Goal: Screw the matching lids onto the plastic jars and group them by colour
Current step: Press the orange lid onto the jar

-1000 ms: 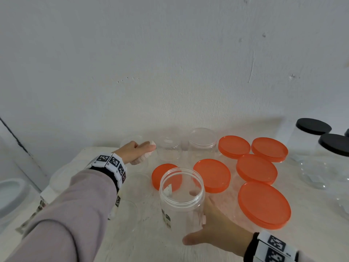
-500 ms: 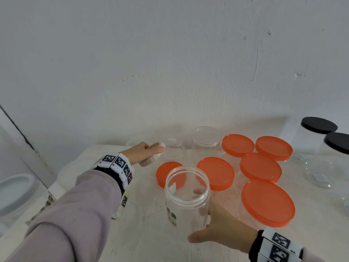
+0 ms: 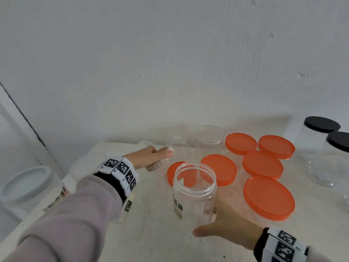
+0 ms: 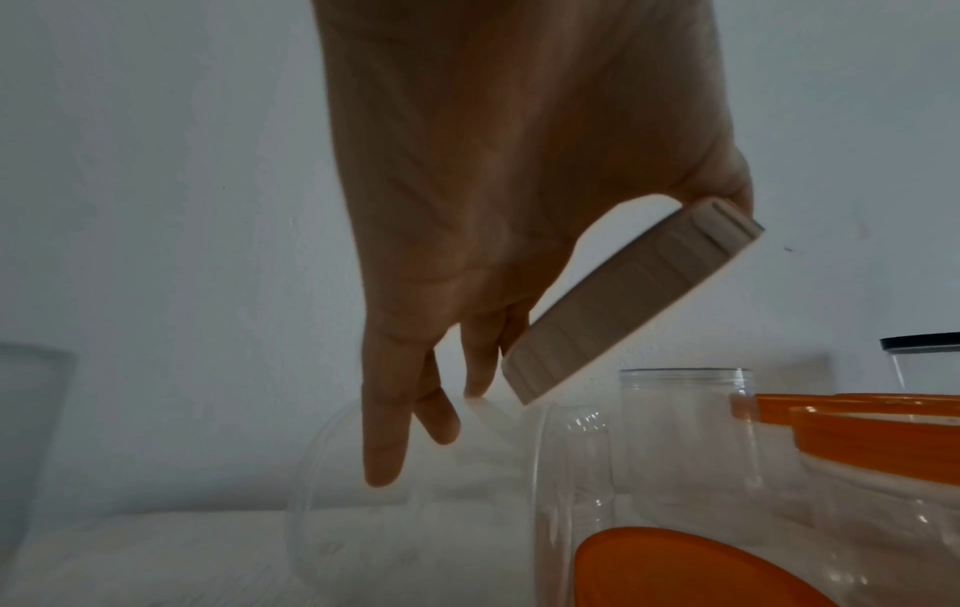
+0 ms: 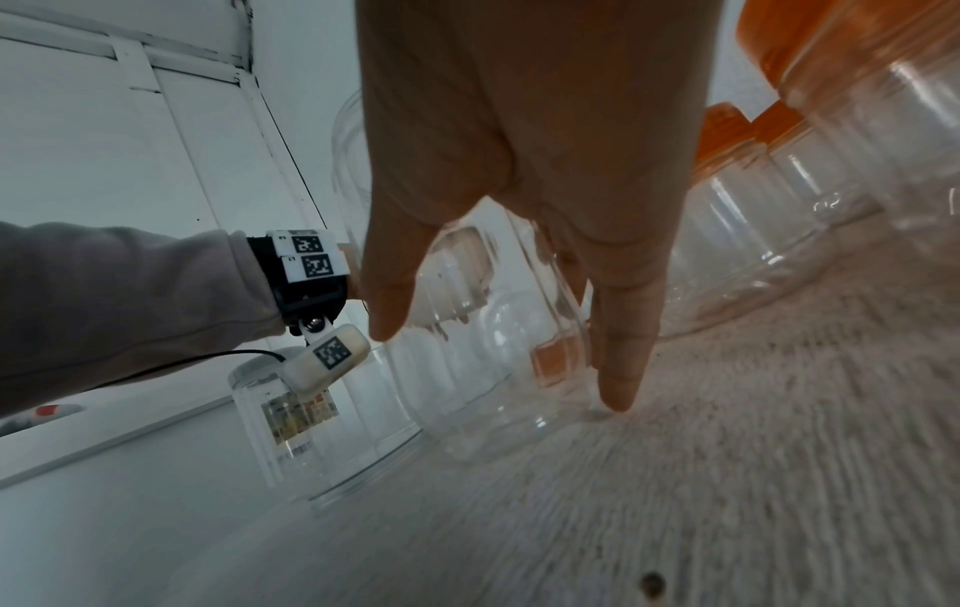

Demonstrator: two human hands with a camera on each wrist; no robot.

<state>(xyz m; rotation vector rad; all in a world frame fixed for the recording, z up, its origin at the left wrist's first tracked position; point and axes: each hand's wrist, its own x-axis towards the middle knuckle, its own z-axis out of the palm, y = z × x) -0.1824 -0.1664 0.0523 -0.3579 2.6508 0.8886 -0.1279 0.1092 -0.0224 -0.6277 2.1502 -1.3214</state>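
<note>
1. Left hand raised over the table, pinching a white lid between thumb and fingers.
2. In the left wrist view, lid tilted on edge, thumb at its upper rim, fingers behind its lower rim; clear of every jar.
3. Right hand cupped round the lower wall of an open jar, thumb at the near side, fingers behind it.
4. In the right wrist view, fingers curved against the jar, jar base down on the table.
5. Jar upright, mouth uncovered, near the table's front; lid well apart from it, up and to the left.
6. Orange-lidded jars clustered just right of the open jar.
7. Black-lidded jars at the far right.
8. More open clear jars by the wall, beyond the left hand.
</note>
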